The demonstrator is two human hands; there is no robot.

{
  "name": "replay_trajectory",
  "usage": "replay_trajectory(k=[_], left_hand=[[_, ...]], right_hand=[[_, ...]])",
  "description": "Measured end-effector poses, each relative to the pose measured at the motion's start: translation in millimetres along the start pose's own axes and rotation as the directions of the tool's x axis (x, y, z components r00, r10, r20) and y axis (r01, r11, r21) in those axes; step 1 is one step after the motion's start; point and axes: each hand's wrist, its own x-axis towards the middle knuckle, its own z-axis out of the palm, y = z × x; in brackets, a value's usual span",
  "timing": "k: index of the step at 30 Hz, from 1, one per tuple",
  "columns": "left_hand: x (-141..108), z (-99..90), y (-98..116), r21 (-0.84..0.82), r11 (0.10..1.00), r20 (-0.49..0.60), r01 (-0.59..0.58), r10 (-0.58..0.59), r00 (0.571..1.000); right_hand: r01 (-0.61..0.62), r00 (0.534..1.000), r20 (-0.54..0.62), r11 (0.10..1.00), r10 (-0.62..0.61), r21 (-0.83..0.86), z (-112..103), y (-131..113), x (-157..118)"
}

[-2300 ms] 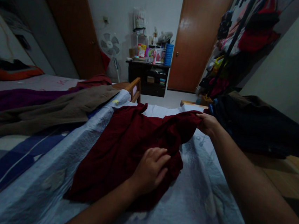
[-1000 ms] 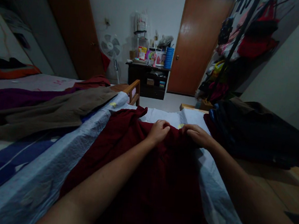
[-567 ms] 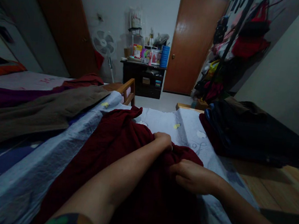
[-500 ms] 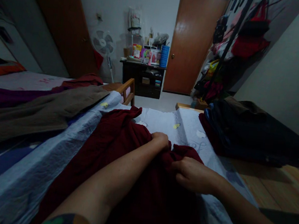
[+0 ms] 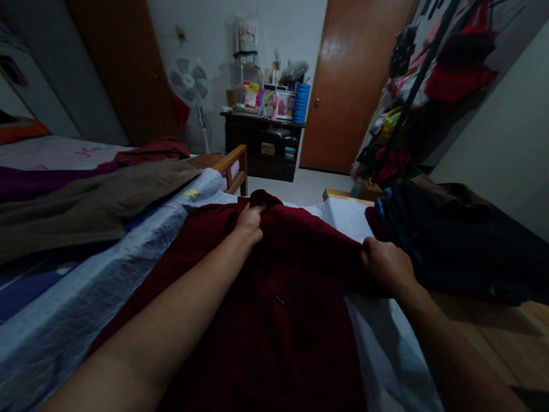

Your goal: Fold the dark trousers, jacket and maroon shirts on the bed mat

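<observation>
A dark red shirt (image 5: 284,349) lies spread over the pale printed sheet (image 5: 99,260), its collar (image 5: 266,199) at the far end. On its front shows a small dark tag (image 5: 280,300). My left hand (image 5: 252,223) is closed on the cloth by the collar. At the right, my right hand (image 5: 388,261) pinches the shirt's sleeve or shoulder edge and holds it out sideways. My left forearm covers part of the shirt's left side.
A pile of folded dark clothes (image 5: 474,245) stands on a wooden surface (image 5: 509,339) at the right. Brown trousers (image 5: 76,193) and other garments lie at the left. A wooden rail (image 5: 234,163), a fan (image 5: 192,81) and a dark cabinet (image 5: 261,146) are farther back.
My hands have moved apart, the left toward the collar and the right outward. The bunched shirt is now spread flatter, with its collar and tag showing.
</observation>
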Motion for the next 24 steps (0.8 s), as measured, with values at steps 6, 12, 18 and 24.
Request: replay_trajectory(k=[6, 12, 18, 24], left_hand=[[-31.4, -18.7, -9.7, 0.224, 0.975, 0.375, 0.016, -0.101, 0.922], [-48.4, -35.4, -7.6, 0.568, 0.802, 0.631, 0.185, -0.568, 0.529], [-44.3, -27.8, -27.5, 0.735, 0.661, 0.313, 0.155, -0.532, 0.787], [-32.9, -21.3, -47.3, 0.774, 0.596, 0.213, 0.212, -0.561, 0.800]], right_hand=[[0.070, 0.988, -0.135, 0.997, -0.074, -0.029, 18.2, -4.1, 29.7], [0.328, 0.945, -0.126, 0.851, -0.303, 0.410, 14.4, -45.7, 57.7], [0.323, 0.919, 0.028, 0.788, -0.394, 0.524, 35.7, -70.2, 79.6], [0.371, 0.802, 0.182, 0.715, -0.568, 0.593, 53.6, -77.5, 88.6]])
